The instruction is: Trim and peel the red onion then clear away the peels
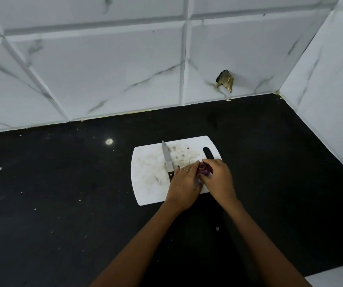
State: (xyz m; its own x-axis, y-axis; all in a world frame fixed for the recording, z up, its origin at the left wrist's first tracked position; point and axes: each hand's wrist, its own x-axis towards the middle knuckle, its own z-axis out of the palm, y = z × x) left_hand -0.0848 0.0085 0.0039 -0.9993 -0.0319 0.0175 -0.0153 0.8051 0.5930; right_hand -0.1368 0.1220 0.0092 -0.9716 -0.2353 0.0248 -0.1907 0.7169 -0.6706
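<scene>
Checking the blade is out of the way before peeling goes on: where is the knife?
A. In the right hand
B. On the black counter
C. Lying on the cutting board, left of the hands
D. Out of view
C: the knife lies flat on the cutting board, while the left hand and the right hand hold the red onion.

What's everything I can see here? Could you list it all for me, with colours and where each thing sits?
Cutting board: one, white with stains, on the black counter near the middle.
Knife: one, steel blade with dark handle, lying on the board, left of the hands.
Red onion: one, purple, held between both hands over the board's right part.
Counter: one, black, speckled with small crumbs.
Wall tiles: white with grey marbling, behind and to the right.
Hole in the wall: one, brownish, low on the back tiles.
Ring: one, silver, on a left finger.
Left hand: one, on the onion.
Right hand: one, on the onion.
</scene>
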